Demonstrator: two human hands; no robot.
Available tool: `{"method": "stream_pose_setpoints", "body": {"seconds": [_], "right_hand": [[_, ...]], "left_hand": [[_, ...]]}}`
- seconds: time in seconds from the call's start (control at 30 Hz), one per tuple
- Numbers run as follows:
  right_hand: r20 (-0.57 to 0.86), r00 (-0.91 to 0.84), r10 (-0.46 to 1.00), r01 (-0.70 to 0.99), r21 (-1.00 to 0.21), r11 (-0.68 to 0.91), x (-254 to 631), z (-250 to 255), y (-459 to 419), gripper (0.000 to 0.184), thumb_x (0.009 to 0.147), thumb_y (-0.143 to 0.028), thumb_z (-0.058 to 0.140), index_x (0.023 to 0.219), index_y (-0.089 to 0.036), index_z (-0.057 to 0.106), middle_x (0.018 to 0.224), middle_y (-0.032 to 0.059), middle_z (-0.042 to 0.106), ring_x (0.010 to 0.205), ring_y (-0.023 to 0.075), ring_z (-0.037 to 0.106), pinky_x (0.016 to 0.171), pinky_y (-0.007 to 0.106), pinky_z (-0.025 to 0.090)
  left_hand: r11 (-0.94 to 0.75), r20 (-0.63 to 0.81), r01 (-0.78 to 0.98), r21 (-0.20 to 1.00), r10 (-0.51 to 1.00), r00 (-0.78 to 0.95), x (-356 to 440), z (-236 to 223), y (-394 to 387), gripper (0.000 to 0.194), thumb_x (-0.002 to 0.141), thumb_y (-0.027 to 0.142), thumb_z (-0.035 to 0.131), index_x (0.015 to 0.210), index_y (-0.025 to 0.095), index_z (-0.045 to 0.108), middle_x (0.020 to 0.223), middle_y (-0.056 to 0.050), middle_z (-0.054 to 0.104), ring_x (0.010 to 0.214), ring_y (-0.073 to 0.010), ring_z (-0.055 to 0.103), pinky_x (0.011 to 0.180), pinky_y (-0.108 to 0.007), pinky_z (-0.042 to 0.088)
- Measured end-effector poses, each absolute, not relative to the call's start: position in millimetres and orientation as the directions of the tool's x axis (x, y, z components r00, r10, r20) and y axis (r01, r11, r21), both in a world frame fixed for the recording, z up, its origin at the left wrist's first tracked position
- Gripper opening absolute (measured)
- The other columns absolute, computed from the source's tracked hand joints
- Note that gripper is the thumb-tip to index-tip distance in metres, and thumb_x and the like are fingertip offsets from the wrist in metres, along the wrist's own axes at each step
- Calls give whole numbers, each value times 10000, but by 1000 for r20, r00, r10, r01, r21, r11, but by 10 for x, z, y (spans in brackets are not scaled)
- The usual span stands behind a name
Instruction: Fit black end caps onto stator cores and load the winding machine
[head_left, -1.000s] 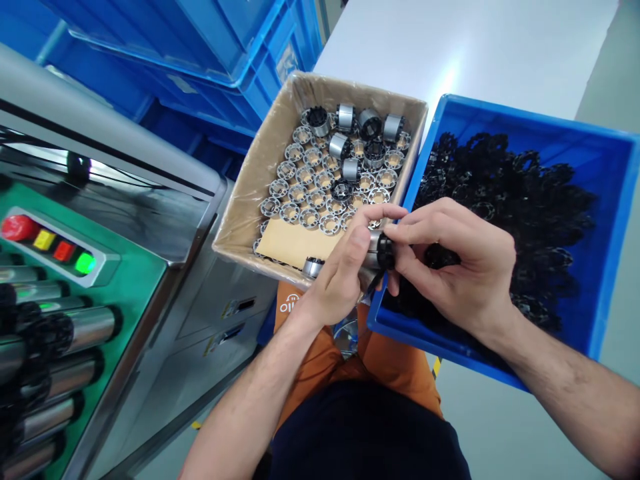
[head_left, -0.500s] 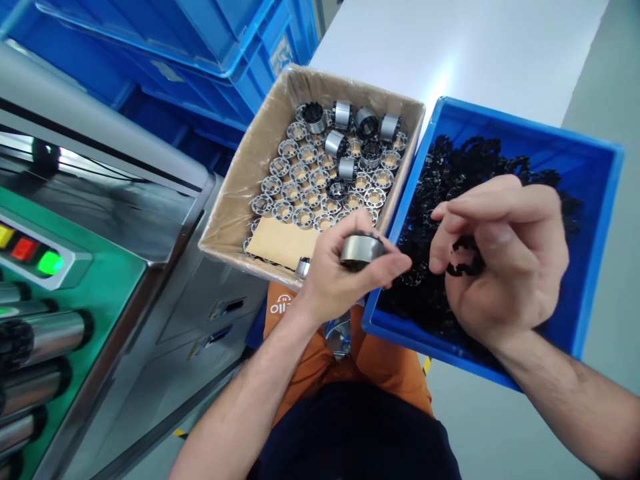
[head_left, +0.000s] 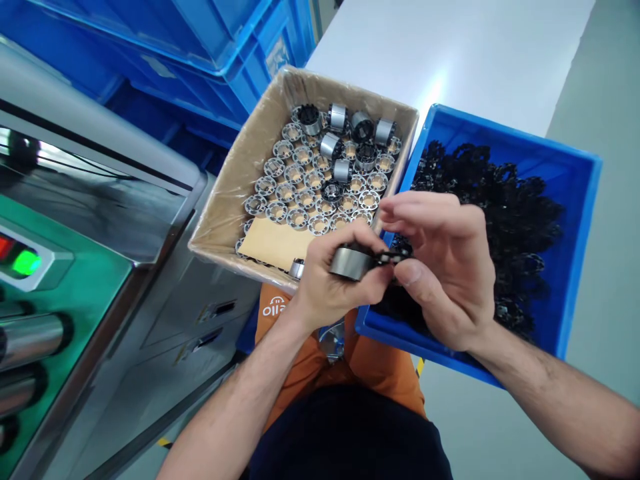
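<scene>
My left hand (head_left: 333,273) is wrapped around a silver metal stator core (head_left: 351,263), held sideways above the near right corner of the carton. Between the thumb and fingers of my right hand (head_left: 445,267) is a black plastic ring-shaped end piece (head_left: 393,257), edge-on beside the core's right end. Whether the two parts touch, I cannot tell. In the plastic-lined carton (head_left: 220,207) stand several bare metal cores (head_left: 297,219), with several cores fitted with black ends (head_left: 330,145) lying on top. Loose black end pieces (head_left: 520,207) fill the blue bin (head_left: 575,267) under my right hand.
On the left is a green machine panel (head_left: 95,287) with a lit green button (head_left: 26,263) and metal cylinders (head_left: 35,340). Stacked blue crates (head_left: 200,40) stand behind the carton. A white table (head_left: 400,40) extends beyond, and a cardboard sheet (head_left: 275,243) lies inside the carton.
My right hand has moved left from over the blue bin, bringing the black end piece up to the core. My left hand keeps its hold, shifted slightly left and down.
</scene>
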State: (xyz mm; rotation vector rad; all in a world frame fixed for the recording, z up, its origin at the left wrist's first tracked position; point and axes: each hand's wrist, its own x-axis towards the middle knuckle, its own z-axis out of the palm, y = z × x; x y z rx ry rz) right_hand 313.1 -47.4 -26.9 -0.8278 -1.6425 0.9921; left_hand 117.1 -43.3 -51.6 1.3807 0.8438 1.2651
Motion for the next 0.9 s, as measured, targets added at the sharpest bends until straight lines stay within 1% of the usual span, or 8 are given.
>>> {"method": "stream_pose_setpoints", "body": {"seconds": [0.13, 0.2, 0.3, 0.37, 0.43, 0.6, 0.73, 0.9], "right_hand": [[337, -205, 919, 10, -938, 346, 3172, -172, -384, 186, 1053, -380, 1028, 1216, -346, 946, 1103, 36, 880, 885, 213, 780, 745, 375, 709], [269, -197, 943, -68, -963, 261, 3173, -119, -367, 205, 980, -354, 1101, 1120, -333, 953, 1015, 12, 873, 789, 179, 774, 632, 316, 681], [184, -235, 954, -175, -974, 145, 3160, -74, -353, 367, 883, -299, 1173, 1172, -345, 952, 980, -33, 880, 790, 159, 839, 701, 292, 759], [138, -275, 952, -197, -977, 85, 3158, -70, -349, 402, 884, -297, 1174, 1215, -346, 950, 1000, -42, 904, 820, 170, 891, 804, 325, 817], [120, -281, 952, -183, -981, 69, 3169, -82, -350, 416, 897, -301, 1166, 1251, -346, 951, 1063, -32, 938, 858, 189, 925, 846, 348, 839], [162, -205, 965, -11, -987, 163, 3207, -136, -383, 566, 855, -237, 1183, 1350, -395, 959, 1061, -36, 957, 962, 230, 950, 917, 382, 839], [204, -212, 956, 98, -968, 229, 3212, -168, -416, 498, 922, -263, 1140, 1370, -392, 963, 1103, -22, 961, 967, 230, 939, 1010, 430, 837], [294, -219, 931, 203, -919, 338, 3253, -143, -390, 466, 886, -282, 1161, 1305, -391, 988, 1192, -4, 870, 960, 170, 852, 901, 328, 819]], "left_hand": [[-178, 214, -233, 956, 967, 137, 1145, -559, -468, 392, 982, 458, 1070, 990, 248, 739, 780, 49, 693, 589, -99, 580, 578, -236, 489], [-111, 164, -291, 950, 972, 165, 1141, -558, -463, 458, 994, 609, 1056, 1140, 267, 789, 811, 42, 683, 565, -95, 542, 549, -248, 457], [47, -5, -401, 915, 994, 106, 1156, -507, -431, 696, 1087, 912, 791, 1419, 301, 769, 865, 11, 684, 574, -136, 560, 544, -294, 489], [152, -131, -421, 894, 988, 78, 1171, -466, -419, 720, 1142, 927, 678, 1515, 315, 744, 892, -10, 697, 635, -178, 637, 593, -324, 548], [217, -191, -387, 896, 976, 106, 1184, -450, -430, 685, 1140, 902, 707, 1480, 310, 761, 877, -14, 687, 674, -198, 667, 625, -334, 574], [227, -163, -421, 878, 970, 181, 1192, -475, -525, 632, 1166, 920, 635, 1229, 300, 740, 868, 5, 623, 640, -166, 611, 629, -326, 565], [229, -143, -398, 889, 962, 234, 1174, -436, -569, 557, 1203, 831, 655, 1339, 299, 752, 997, -20, 694, 675, -155, 625, 639, -321, 559], [233, -143, -369, 900, 956, 255, 1146, -404, -583, 565, 1222, 786, 637, 1480, 292, 732, 1020, -36, 739, 667, -152, 621, 620, -313, 532]]}}
